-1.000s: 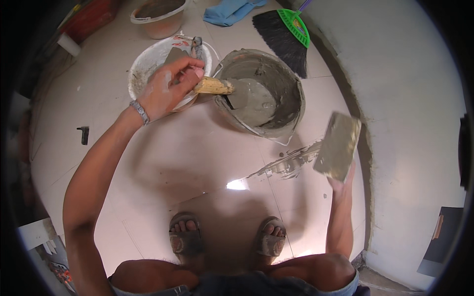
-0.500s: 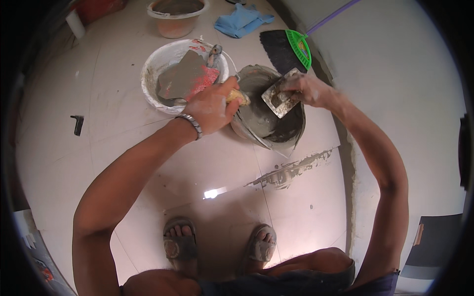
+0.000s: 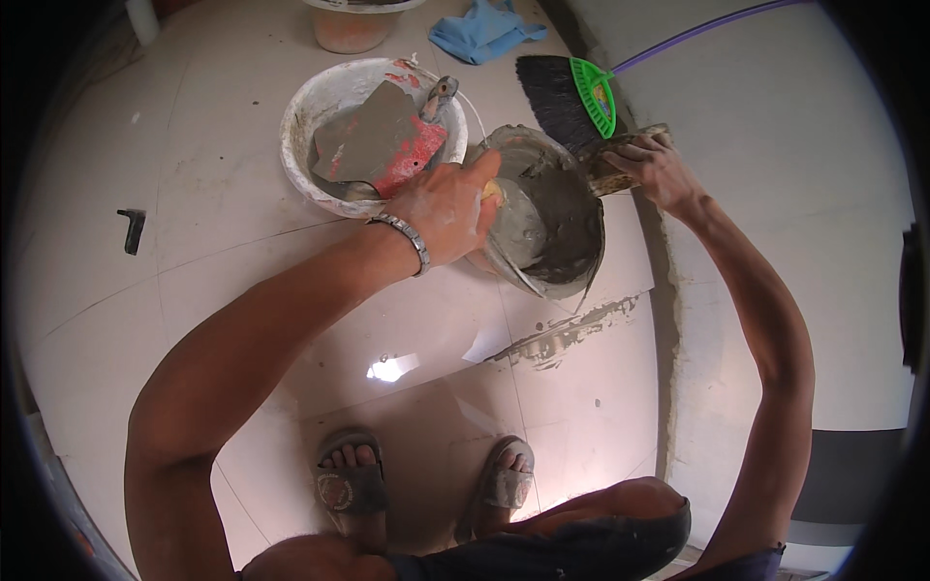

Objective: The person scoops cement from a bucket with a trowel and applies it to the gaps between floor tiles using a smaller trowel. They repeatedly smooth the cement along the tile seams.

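Observation:
My left hand [image 3: 441, 213] is closed round a yellowish handle [image 3: 492, 189] at the left rim of a mortar bucket [image 3: 504, 271]; the tool's working end cannot be made out. Wet grey mortar [image 3: 557, 208] coats the inside of that bucket. In my right hand [image 3: 664, 174] is a mortar-crusted plastering float [image 3: 610, 174], tilted at the bucket's right rim, beside the wall. A white bucket [image 3: 295, 116] to the left holds a broad red tool [image 3: 417, 160] smeared with grey, and a worn handle [image 3: 441, 92] sticks up next to it.
A broom [image 3: 562, 97] with a green head leans by the wall [image 3: 756, 194]. Behind lie a blue cloth [image 3: 484, 34] and an orange-brown bucket [image 3: 354, 29]. A small black piece [image 3: 133, 230] is on the tiles at left. Mortar smears [image 3: 562, 334] mark the floor nearer my feet.
My right hand has moved the float from above the mortar to the bucket's right rim and turned it on edge. My left hand has shifted slightly right and down with its handle.

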Available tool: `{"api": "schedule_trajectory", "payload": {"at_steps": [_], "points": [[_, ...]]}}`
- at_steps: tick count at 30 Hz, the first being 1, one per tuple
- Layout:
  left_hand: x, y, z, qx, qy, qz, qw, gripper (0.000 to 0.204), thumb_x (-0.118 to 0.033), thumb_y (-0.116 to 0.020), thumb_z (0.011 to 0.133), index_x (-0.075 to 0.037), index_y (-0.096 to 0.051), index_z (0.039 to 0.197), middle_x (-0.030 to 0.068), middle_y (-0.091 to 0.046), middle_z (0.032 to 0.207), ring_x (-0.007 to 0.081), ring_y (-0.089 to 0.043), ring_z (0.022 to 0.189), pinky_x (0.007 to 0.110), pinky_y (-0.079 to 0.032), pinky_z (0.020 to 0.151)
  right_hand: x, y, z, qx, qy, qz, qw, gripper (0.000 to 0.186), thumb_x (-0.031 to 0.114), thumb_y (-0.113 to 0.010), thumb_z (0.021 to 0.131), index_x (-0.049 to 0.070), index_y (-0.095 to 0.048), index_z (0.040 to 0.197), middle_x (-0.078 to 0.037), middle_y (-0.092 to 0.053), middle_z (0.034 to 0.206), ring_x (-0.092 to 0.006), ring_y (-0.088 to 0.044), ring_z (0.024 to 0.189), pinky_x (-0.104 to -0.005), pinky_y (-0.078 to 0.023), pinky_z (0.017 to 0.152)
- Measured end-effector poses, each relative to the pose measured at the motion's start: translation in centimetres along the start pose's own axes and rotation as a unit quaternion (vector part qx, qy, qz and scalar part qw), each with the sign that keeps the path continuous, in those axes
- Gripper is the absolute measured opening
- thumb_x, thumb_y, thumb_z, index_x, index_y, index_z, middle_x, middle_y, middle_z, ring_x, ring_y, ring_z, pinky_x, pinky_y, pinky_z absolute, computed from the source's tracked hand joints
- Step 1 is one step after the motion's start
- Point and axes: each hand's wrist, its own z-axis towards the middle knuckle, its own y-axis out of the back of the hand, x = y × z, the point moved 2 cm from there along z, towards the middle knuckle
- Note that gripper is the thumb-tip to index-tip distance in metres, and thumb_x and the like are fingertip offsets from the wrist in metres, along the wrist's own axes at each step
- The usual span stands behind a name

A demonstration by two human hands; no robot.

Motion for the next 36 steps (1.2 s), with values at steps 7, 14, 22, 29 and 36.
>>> {"api": "schedule_trajectory", "payload": {"at_steps": [7, 14, 22, 29, 36], "points": [[0.8, -0.3, -0.4, -0.046, -0.015, 0.026, 0.998, 0.032, -0.019, -0.059, 0.092, -0.006, -0.045, 0.118, 0.0254, -0.068, 0.090, 0.0464, -0.066, 0.088, 0.056, -0.051, 0.081, 2.0, 3.0, -2.9, -0.068, -0.214, 0.653, 0.723, 0.038, 0.007, -0.056, 0.093, 0.002, -0.058, 0.130, -0.011, -0.068, 0.117, -0.0210, -0.067, 0.102, -0.0372, -0.052, 0.093], [-0.8, -0.9, 0.2, -0.034, -0.010, 0.042, 0.998, 0.033, -0.022, -0.059, 0.093, -0.007, -0.045, 0.120, 0.0227, -0.069, 0.096, 0.0441, -0.066, 0.092, 0.054, -0.052, 0.080, 6.0, -0.8, -4.5, -0.066, -0.270, 0.903, 0.327, 0.030, 0.015, -0.058, 0.096, 0.001, -0.061, 0.122, -0.009, -0.070, 0.106, -0.0166, -0.070, 0.090, -0.0314, -0.057, 0.083], [0.5, 0.6, 0.6, 0.071, 0.028, -0.180, 0.981, 0.044, -0.033, -0.064, 0.095, -0.006, -0.052, 0.128, 0.0108, -0.070, 0.096, 0.0227, -0.068, 0.087, 0.036, -0.052, 0.080, 10.1, 0.7, 0.8, -0.013, -0.130, 0.456, 0.880, 0.022, 0.007, -0.069, 0.080, -0.004, -0.062, 0.099, -0.023, -0.064, 0.081, -0.0377, -0.065, 0.084, -0.0420, -0.051, 0.076], [-0.3, 3.7, -0.3, 0.103, 0.018, -0.092, 0.990, 0.046, -0.014, -0.066, 0.096, -0.005, -0.050, 0.138, 0.0020, -0.065, 0.091, 0.0076, -0.060, 0.083, 0.024, -0.050, 0.074, 13.4, -5.0, 0.1, -0.007, -0.123, 0.427, 0.896, 0.038, 0.007, -0.071, 0.062, 0.004, -0.059, 0.098, -0.020, -0.061, 0.091, -0.0421, -0.060, 0.091, -0.0509, -0.049, 0.080], [-0.4, 9.8, -14.7, 0.011, 0.305, -0.219, 0.927, 0.041, -0.004, -0.053, 0.097, -0.012, -0.058, 0.137, 0.0034, -0.063, 0.083, 0.0094, -0.060, 0.077, 0.026, -0.049, 0.072, 12.4, 3.2, -3.1, -0.238, -0.199, 0.476, 0.823, 0.012, 0.004, -0.062, 0.085, -0.002, -0.058, 0.095, -0.024, -0.059, 0.086, -0.0449, -0.058, 0.079, -0.0506, -0.048, 0.071]]}}
